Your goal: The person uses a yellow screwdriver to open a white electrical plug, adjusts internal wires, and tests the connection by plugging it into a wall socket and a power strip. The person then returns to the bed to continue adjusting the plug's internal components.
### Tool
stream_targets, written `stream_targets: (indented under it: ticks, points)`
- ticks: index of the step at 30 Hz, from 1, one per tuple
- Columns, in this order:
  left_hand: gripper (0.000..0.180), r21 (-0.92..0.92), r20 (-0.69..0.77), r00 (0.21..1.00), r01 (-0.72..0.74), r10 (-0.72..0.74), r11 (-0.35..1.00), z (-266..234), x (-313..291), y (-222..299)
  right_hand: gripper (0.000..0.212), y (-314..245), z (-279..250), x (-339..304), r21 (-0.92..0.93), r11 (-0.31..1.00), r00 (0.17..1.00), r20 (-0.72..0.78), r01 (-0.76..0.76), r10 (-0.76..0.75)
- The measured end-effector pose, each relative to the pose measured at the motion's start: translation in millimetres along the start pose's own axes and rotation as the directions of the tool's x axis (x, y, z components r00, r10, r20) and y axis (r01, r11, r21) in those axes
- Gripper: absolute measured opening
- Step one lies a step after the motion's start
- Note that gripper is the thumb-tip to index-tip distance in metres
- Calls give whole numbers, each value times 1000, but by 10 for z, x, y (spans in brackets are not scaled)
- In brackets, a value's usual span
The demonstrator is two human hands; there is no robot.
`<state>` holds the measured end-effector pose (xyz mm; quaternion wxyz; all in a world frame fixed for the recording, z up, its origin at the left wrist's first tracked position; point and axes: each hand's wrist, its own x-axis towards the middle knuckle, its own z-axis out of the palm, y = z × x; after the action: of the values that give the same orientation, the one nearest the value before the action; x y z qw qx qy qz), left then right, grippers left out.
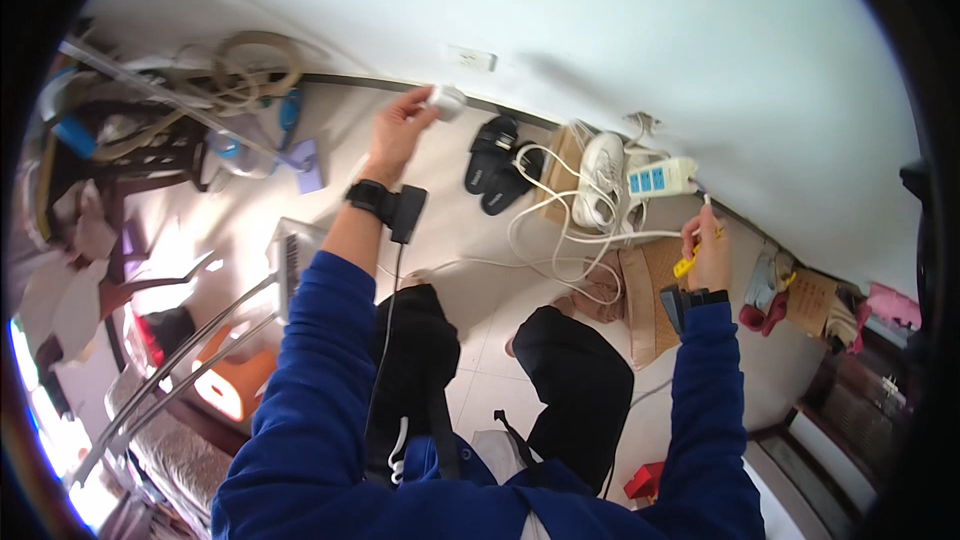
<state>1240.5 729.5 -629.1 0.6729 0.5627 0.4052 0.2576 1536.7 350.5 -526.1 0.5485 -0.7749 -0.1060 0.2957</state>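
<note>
My left hand (398, 130) is raised near the wall, its fingertips closed on a small white rounded object (447, 102), blurred and of a kind I cannot make out. At the right, my right hand (706, 252) is closed around a yellow-handled tool (684, 267), mostly hidden by the fingers. A pale thin tip (707, 199) sticks up above that hand. Just beyond it is a white power strip (662, 178) with blue socket faces, close to the wall. Its white cord (562, 240) lies in loose loops, one stretch running toward my right hand.
White shoes (599, 178) sit by a cardboard box (563, 172), with black slides (490, 155) to their left. The wall has a socket (471, 59). A tan mat (648, 305) lies near my feet. Metal rails (175, 380) and a dark chair (150, 155) stand left.
</note>
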Motion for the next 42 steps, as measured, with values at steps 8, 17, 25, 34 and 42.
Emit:
stream_targets:
  ticks: [8, 17, 25, 34, 42]
  points:
    - [38, -352, 111, 988, -58, 103, 934, 293, 855, -1220, 45, 1625, -91, 276, 154, 927, 939, 80, -342, 334]
    - [35, -495, 89, 989, -56, 115, 867, 151, 1362, -1702, 41, 1674, 131, 465, -879, 382, 916, 367, 285, 162]
    - [32, -576, 34, 981, -135, 189, 806, 99, 1345, -1596, 21, 1147, 839, 522, -544, 795, 963, 180, 268, -202]
    - [32, -541, -84, 985, -171, 149, 823, 324, 1396, -1642, 21, 1269, 804, 462, -537, 772, 930, 318, 339, -186]
    - [29, -459, -288, 930, -342, 228, 820, 549, 1386, -1694, 25, 1210, 706, 400, -522, 753, 904, 360, 400, -230]
